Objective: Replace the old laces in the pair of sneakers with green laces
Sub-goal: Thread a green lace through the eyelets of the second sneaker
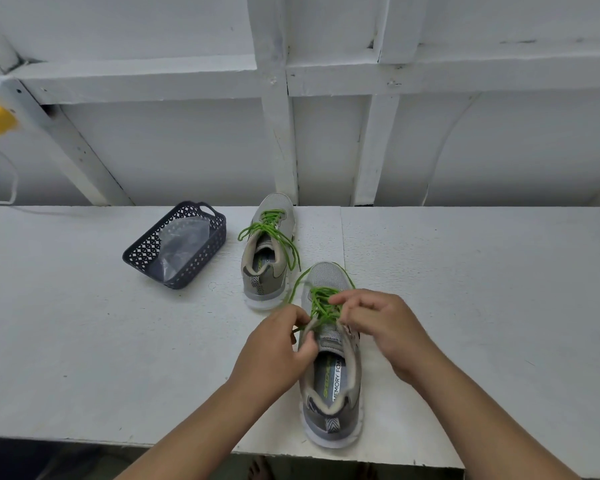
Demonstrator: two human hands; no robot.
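Resting between both hands [281,344], sneaker [331,382]

Left hand [278,344]: bare; no glove, ring or watch is seen.
Right hand [378,323]: bare likewise; nothing is worn on fingers or wrist.
Forearms: uncovered up to the picture's lower edge; no sleeve is shown.
Feet: bare toes are glimpsed below the table [84,341] edge, dimly.

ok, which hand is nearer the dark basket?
Left. The left hand sits at the near sneaker's left side, toward the basket; the right hand is beyond it, on the shoe's right.
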